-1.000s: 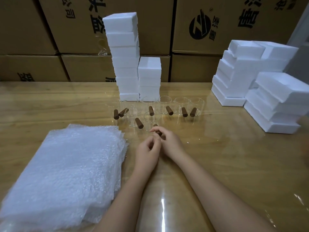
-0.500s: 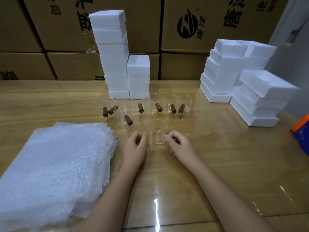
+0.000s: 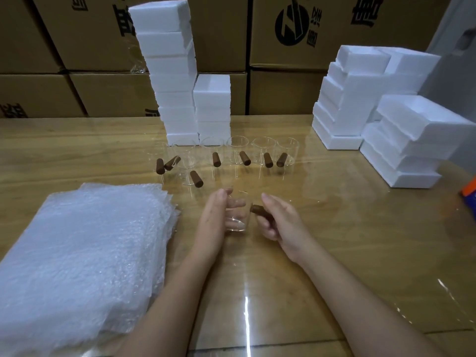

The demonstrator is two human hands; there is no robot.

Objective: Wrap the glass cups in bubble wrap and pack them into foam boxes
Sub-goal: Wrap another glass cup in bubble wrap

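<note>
A clear glass cup (image 3: 238, 219) with a brown wooden handle (image 3: 260, 210) is held just above the table between both hands. My left hand (image 3: 215, 217) wraps its left side, fingers showing through the glass. My right hand (image 3: 279, 221) grips the handle. Several more glass cups (image 3: 260, 153) with brown handles stand in a row behind. A thick stack of bubble wrap sheets (image 3: 82, 258) lies at the left. White foam boxes are stacked in a tall tower (image 3: 170, 73), a shorter stack (image 3: 212, 109) and piles at the right (image 3: 355, 99).
The wooden table (image 3: 360, 240) has a glossy clear cover. Cardboard cartons (image 3: 283, 73) form a wall behind it. More foam boxes (image 3: 412, 140) sit at the far right, with an orange and blue object (image 3: 470, 199) at the right edge.
One cup has been drawn out of the row toward me and lifted between both hands; the right hand has shifted onto its wooden handle. The camera has moved nearer.
</note>
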